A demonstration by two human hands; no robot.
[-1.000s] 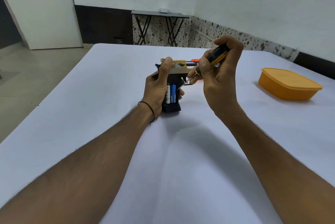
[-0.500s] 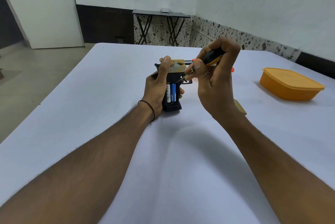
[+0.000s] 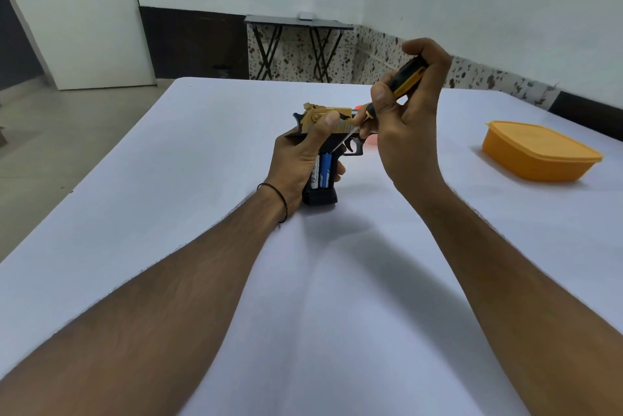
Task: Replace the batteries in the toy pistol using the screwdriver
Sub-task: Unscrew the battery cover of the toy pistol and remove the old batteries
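While the left hand (image 3: 298,159) clamps the pistol (image 3: 328,142) upright near the table's (image 3: 135,230) middle, the grip's compartment faces the camera with its cover off and 2 batteries (image 3: 322,170) side by side inside, 1 white and 1 blue. At 2 o'clock from the pistol, the right hand (image 3: 409,132) is closed around 1 screwdriver (image 3: 401,87), black and yellow, its thin blade slanting down toward 8 o'clock to the top of the cells. Judging by that, the step in hand is prying the old batteries out; the next move calls for a gentle lever under 1 end without slipping onto the left thumb. Farther off at 3 o'clock sits 1 lidded orange box (image 3: 539,156), well apart from both hands.
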